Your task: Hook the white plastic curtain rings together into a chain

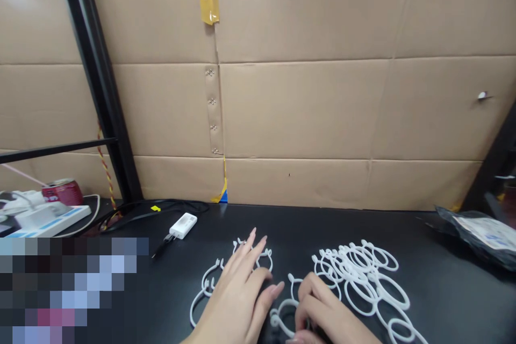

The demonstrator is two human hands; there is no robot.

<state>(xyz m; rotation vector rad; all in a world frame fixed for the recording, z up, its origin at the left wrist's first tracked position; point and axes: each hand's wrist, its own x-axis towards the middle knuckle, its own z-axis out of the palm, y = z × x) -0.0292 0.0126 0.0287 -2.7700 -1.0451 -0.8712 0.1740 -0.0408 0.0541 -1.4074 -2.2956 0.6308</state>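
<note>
My left hand (242, 285) lies palm down with fingers stretched out, over several white open rings with small ball ends. One such ring (264, 260) shows past its fingertips, and others (196, 303) lie by its left edge; the palm hides part of them. To its right, my right hand (328, 312) is closed, fingers curled round a white open ring (287, 316) that is slightly blurred. Another ring (293, 285) is partly hidden behind its knuckles. A heap of white rings (358, 274), overlapping one another, lies right of my right hand.
A white adapter (183, 226) with a black lead sits at the back left of the black table (282, 221). Farther left are a power strip (56, 220) and a red can (62, 192). A dark plastic bag (479, 236) lies at right. Cardboard (302, 107) walls off the back.
</note>
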